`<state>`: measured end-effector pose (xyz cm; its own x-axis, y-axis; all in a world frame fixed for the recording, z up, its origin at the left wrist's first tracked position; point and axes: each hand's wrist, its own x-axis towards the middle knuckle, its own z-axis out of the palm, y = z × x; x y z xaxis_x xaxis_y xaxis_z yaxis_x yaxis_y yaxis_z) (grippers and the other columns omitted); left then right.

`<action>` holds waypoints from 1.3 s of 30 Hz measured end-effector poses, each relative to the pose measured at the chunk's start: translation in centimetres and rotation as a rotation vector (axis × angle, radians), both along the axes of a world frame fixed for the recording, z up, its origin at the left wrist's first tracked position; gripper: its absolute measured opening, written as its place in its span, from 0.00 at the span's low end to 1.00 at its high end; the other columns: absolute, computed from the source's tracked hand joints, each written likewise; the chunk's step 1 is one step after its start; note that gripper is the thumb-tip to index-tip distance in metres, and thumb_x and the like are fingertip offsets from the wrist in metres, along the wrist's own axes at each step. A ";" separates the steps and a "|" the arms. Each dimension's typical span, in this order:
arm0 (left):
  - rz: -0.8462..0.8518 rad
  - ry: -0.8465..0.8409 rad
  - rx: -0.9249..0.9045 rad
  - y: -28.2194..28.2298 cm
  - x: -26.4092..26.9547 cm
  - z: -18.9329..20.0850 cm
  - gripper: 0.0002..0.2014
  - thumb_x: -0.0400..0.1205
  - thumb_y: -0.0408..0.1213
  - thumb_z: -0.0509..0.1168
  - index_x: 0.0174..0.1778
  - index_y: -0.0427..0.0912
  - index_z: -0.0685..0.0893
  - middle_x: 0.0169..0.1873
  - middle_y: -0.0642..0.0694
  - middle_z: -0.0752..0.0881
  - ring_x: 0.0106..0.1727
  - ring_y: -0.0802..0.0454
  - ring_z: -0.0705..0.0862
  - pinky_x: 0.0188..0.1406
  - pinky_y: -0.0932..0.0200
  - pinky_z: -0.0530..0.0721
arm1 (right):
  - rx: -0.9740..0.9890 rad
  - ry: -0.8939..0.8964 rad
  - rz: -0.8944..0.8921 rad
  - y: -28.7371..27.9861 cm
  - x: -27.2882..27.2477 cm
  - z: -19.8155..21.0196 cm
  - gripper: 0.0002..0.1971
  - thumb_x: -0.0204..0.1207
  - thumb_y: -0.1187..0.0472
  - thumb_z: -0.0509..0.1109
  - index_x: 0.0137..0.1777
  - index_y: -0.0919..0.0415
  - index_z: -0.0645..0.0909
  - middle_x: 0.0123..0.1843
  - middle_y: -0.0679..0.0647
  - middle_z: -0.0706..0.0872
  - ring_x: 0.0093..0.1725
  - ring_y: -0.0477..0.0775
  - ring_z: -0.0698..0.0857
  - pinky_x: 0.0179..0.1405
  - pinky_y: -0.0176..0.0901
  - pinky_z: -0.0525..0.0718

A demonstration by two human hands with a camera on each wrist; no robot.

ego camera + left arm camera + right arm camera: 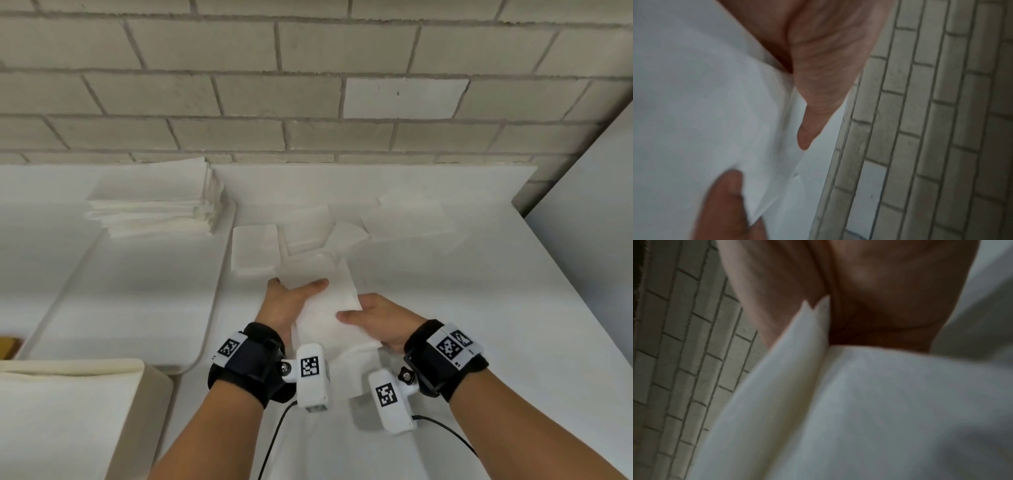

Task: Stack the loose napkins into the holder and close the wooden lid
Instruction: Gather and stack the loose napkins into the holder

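Head view: napkin bundle (329,308) above table (479,308), between both hands. Left hand (286,301) thumb curled over top, right hand (380,317) fingers (346,317) clamp near edge. Tall napkin stack (154,202) well left.

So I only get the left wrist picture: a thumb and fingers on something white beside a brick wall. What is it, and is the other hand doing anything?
Observer: The head view shows a bundle of napkins. The left hand grips one side and the right hand grips the opposite side, thumbs on top.
Operator: Are there more napkins to collect?
Observer: Yes, loose napkins lie scattered on the white table beyond the hands.
Operator: Anything else nearby?
Observer: A tall stack of napkins sits far left, against the wall.
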<state>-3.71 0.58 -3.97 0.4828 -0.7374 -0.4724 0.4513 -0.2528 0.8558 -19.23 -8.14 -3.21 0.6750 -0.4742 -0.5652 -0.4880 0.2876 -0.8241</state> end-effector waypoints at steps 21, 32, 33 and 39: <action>-0.149 -0.065 -0.074 3.3 -1.1 0.3 0.11 0.86 0.35 0.68 0.62 0.39 0.88 0.55 0.43 0.93 0.59 0.43 0.90 0.64 0.46 0.87 | -0.416 -0.024 -0.227 2.1 -2.4 0.1 0.25 0.87 0.45 0.58 0.30 0.57 0.66 0.23 0.44 0.69 0.25 0.48 0.69 0.37 0.45 0.69; -0.094 -0.160 -0.285 2.9 -0.8 3.7 0.21 0.76 0.33 0.77 0.65 0.37 0.86 0.57 0.41 0.92 0.60 0.44 0.90 0.63 0.41 0.87 | -0.118 -0.229 -0.040 2.6 -2.5 1.3 0.18 0.76 0.69 0.75 0.65 0.63 0.83 0.59 0.57 0.91 0.60 0.57 0.90 0.63 0.53 0.86; -0.067 -0.120 -0.338 2.8 -0.6 4.3 0.22 0.75 0.32 0.76 0.65 0.35 0.85 0.58 0.39 0.91 0.61 0.42 0.90 0.63 0.42 0.87 | -0.137 -0.216 -0.026 2.5 -2.6 1.5 0.17 0.76 0.68 0.76 0.64 0.63 0.84 0.58 0.56 0.92 0.59 0.56 0.90 0.62 0.53 0.86; 0.004 -0.030 -0.536 2.6 1.4 6.3 0.20 0.70 0.21 0.77 0.55 0.43 0.88 0.56 0.37 0.91 0.61 0.39 0.89 0.60 0.44 0.87 | -0.244 -0.194 -0.135 2.1 -3.5 2.6 0.10 0.79 0.62 0.73 0.60 0.59 0.87 0.56 0.51 0.93 0.57 0.52 0.91 0.64 0.52 0.85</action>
<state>-2.28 3.20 2.31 0.4934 -0.8697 -0.0158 0.4248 0.2251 0.8768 -22.72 -6.07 -0.58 0.6807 -0.6722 -0.2913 -0.2862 0.1221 -0.9504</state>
